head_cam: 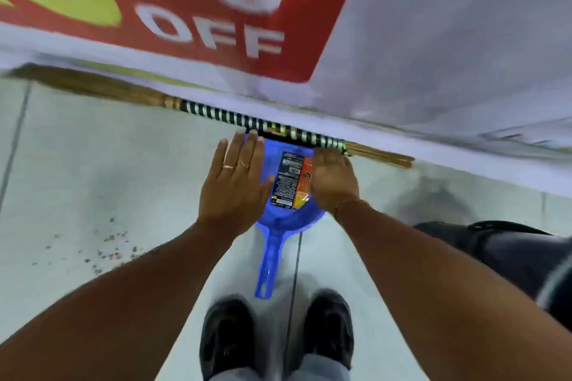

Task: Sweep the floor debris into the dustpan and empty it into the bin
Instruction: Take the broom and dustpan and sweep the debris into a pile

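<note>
Sweeping has not begun: both hands, left hand and right hand, hover flat and empty over the dustpan at centre frame, broom just above. Debris lies lower left. Next, grasp both tools.

Bright, even light; motion blur throughout, wide-angle bending at edges.

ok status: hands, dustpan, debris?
Both hands, left and right, open, empty, over blue dustpan. Broom lying by banner. Debris unswept, left.
</note>
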A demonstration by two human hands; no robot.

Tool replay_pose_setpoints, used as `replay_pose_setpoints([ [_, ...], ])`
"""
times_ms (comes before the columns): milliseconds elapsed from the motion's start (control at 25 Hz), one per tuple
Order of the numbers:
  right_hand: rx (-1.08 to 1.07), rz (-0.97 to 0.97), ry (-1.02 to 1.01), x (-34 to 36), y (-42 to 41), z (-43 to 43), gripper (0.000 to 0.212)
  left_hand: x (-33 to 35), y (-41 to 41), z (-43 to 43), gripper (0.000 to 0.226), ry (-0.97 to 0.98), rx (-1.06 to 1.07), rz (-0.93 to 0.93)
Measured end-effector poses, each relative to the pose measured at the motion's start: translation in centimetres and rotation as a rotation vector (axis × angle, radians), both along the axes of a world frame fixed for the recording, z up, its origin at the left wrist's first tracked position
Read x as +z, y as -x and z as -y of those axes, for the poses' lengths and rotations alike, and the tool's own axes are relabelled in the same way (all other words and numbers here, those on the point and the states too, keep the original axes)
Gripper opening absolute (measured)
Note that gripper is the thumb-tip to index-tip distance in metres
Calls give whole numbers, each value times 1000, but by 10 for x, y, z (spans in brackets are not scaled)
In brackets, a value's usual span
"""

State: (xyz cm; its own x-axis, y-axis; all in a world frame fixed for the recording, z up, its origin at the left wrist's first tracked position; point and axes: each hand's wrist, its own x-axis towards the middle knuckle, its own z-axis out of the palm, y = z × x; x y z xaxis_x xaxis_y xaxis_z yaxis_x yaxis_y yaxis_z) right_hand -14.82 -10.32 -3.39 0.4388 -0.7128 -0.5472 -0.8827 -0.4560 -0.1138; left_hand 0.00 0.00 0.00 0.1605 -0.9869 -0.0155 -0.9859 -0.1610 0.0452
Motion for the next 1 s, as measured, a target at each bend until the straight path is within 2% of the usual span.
replay_pose_setpoints([
  [160, -50, -3, 163, -69, -9, 45, 46, -76, -3, 24, 58, -1, -139, 35],
  [360, 45, 2, 230, -75, -24, 37, 39, -98, 5, 18, 58, -35, -39, -9],
  [520, 120, 11, 194, -18, -18, 10, 43, -49, 20, -18, 60, -173, 161, -170],
  [640, 181, 66, 0, 55, -14, -25, 43, 27, 28, -65, 60, -255, 327, -268],
  [720, 165, 62, -107, 103, -8, -51, 54, 85, 32, -98, 60, -289, 402, -310],
  [800, 231, 10, -127, 150, -4, -77, 56, 142, 29, -129, 61, -325, 426, -316],
  [1000, 172, -60, -201, 213, -9, -143, 47, 221, 7, -191, 61, -371, 413, -272],
])
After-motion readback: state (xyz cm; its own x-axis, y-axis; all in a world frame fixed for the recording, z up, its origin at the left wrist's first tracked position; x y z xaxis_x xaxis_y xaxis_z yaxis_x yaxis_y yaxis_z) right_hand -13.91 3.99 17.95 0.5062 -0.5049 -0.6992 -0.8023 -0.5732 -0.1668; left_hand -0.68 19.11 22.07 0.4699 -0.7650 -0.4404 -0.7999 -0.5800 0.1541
